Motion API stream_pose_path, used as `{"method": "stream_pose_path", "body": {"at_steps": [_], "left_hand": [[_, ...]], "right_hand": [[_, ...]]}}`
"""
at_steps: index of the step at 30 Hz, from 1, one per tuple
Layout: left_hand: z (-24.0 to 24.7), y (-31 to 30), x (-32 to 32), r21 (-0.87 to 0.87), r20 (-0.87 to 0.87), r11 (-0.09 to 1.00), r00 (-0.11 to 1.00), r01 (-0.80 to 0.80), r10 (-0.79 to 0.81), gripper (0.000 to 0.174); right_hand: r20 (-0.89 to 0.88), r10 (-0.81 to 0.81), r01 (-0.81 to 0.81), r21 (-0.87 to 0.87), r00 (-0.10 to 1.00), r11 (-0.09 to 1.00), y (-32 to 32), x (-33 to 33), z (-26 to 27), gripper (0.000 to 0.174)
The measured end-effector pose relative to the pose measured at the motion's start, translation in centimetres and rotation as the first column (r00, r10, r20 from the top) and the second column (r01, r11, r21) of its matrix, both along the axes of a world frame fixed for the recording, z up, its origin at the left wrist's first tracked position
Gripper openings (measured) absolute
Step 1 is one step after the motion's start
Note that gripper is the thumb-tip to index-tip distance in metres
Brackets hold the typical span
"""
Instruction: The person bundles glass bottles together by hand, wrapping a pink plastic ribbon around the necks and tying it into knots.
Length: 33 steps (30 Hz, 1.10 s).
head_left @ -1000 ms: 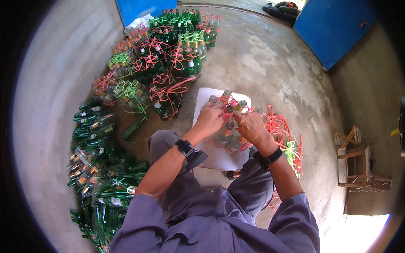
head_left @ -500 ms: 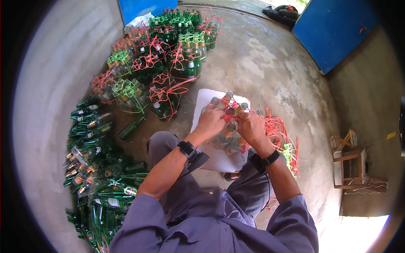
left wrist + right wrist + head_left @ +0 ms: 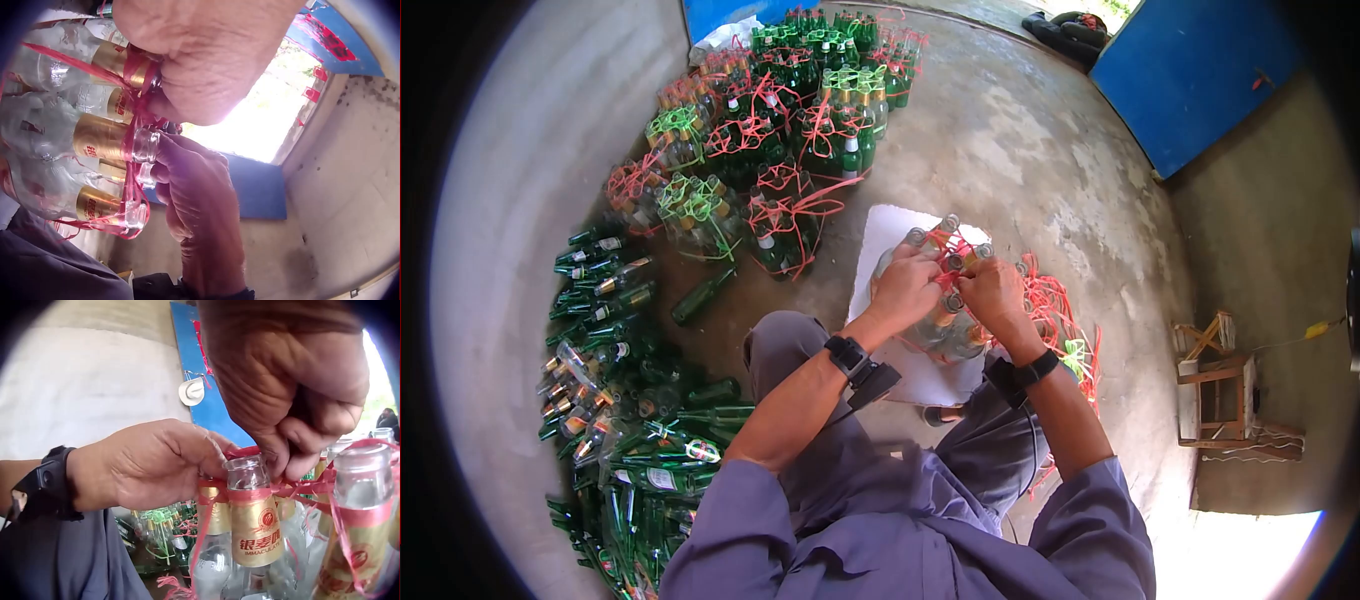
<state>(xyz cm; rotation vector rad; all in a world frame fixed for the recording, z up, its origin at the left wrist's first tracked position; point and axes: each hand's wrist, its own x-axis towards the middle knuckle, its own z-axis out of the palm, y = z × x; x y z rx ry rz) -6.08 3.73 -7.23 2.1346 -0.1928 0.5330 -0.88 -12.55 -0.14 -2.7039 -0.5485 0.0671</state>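
Note:
Clear glass bottles (image 3: pixel 943 322) with gold neck labels stand bunched on a white board (image 3: pixel 910 378) between the person's knees. Red plastic strap (image 3: pixel 306 487) runs around and between their necks. At the middle of the bunch, the left hand (image 3: pixel 906 288) pinches the strap close behind one bottle's mouth, its thumb partly hidden by that glass. Facing it, the right hand (image 3: pixel 997 297) has its fingers curled and pinches the strap just beside the same neck. In the left wrist view, the gold-labelled necks (image 3: pixel 100 139) lie right at both hands' fingertips.
Tied bundles of green and clear bottles (image 3: pixel 785 225) stand along the left wall. Loose bottles (image 3: pixel 635 410) lie heaped nearer the person. A tangle of red straps (image 3: pixel 1055 312) lies right of the board; a wooden stool (image 3: pixel 1222 385) stands farther right.
Both hands stay at the bottle necks with only small finger movements. The right hand's fingers are a little more curled, and the head view has shifted slightly.

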Motion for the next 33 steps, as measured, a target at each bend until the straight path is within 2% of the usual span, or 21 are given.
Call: {"method": "stream_pose_path", "body": {"at_steps": [5,8,10,11,13,14,16,17,18,19,20,22,26,28,30,32,33], "left_hand": [[-0.1,-0.1,0.3,-0.038,-0.046,0.999,0.999,-0.004,0.003,0.018],[0.2,-0.1,0.1,-0.057,-0.067,0.998,0.998,-0.003,-0.001,0.019],[0.7,0.0,-0.1,-0.049,-0.076,0.999,0.997,0.003,-0.006,0.02],[0.7,0.0,-0.1,-0.038,-0.084,0.999,0.996,0.008,-0.011,0.02],[0.7,-0.1,-0.2,-0.036,-0.081,0.999,0.997,0.005,-0.008,0.02],[0.6,-0.1,-0.1,-0.03,-0.078,1.0,0.997,0.003,-0.005,0.02],[0.4,-0.1,-0.1,-0.028,-0.083,1.0,0.997,-0.006,0.004,0.02],[0.2,-0.1,-0.1,-0.023,-0.087,1.0,0.996,-0.015,0.013,0.02],[0.2,-0.1,-0.1,-0.025,-0.088,1.0,0.996,-0.014,0.011,0.02],[0.2,-0.2,-0.1,-0.036,-0.087,0.999,0.996,-0.016,0.013,0.02],[0.1,-0.2,0.0,-0.046,-0.085,0.999,0.996,-0.02,0.016,0.019],[0.3,-0.3,-0.2,-0.051,-0.078,0.998,0.997,-0.032,0.027,0.019],[0.5,-0.5,-0.5,-0.062,-0.079,0.996,0.995,-0.065,0.06,0.018],[0.8,-0.6,-0.8,-0.041,-0.069,0.997,0.995,-0.07,0.067,0.017],[1.6,-0.7,-1.6,-0.021,-0.058,0.997,0.996,-0.073,0.072,0.017],[2.3,-0.7,-2.5,0.132,0.042,0.976,0.985,-0.171,0.167,0.017],[2.2,-0.7,-2.5,0.132,0.042,0.976,0.985,-0.171,0.166,0.017]], "right_hand": [[-0.026,-0.057,0.058,0.041,0.998,0.997,0.1,0.5,-1.6,0.02],[-0.047,-0.068,0.074,0.135,0.997,0.988,0.1,0.7,-2.1,0.021],[-0.254,-0.053,0.13,0.296,0.966,0.946,0.0,0.7,-1.5,0.017],[-0.254,-0.054,0.131,0.293,0.966,0.947,-0.2,0.9,-1.9,0.017],[-0.414,0.052,0.195,0.531,0.909,0.825,-0.7,1.3,-3.0,0.01],[-0.415,0.051,0.196,0.529,0.908,0.826,-0.6,1.2,-3.0,0.01],[-0.478,0.114,0.268,0.656,0.871,0.706,-0.4,0.9,-2.9,0.007],[-0.479,0.113,0.269,0.655,0.87,0.706,-1.1,1.5,-3.8,0.007],[-0.249,0.28,-0.051,0.656,0.927,0.753,-2.4,2.6,-5.3,0.007],[-0.023,0.458,-0.364,0.573,0.889,0.734,-3.1,3.2,-6.3,0.007],[-0.025,0.458,-0.363,0.572,0.889,0.736,-2.9,2.7,-5.6,0.007],[-0.314,0.257,-0.004,0.625,0.914,0.78,-1.7,1.3,-3.5,0.003],[-0.351,0.216,0.071,0.649,0.911,0.757,-1.0,1.0,-3.5,0.009],[-0.557,0.026,0.355,0.564,0.83,0.746,0.1,0.1,-1.7,0.012],[-0.55,0.016,0.36,0.567,0.835,0.741,0.7,-0.5,-0.4,0.012],[-0.543,0.008,0.363,0.571,0.84,0.736,0.9,-0.6,-0.4,0.012],[-0.55,0.016,0.382,0.6,0.835,0.703,0.8,-0.4,-1.0,0.011]]}}
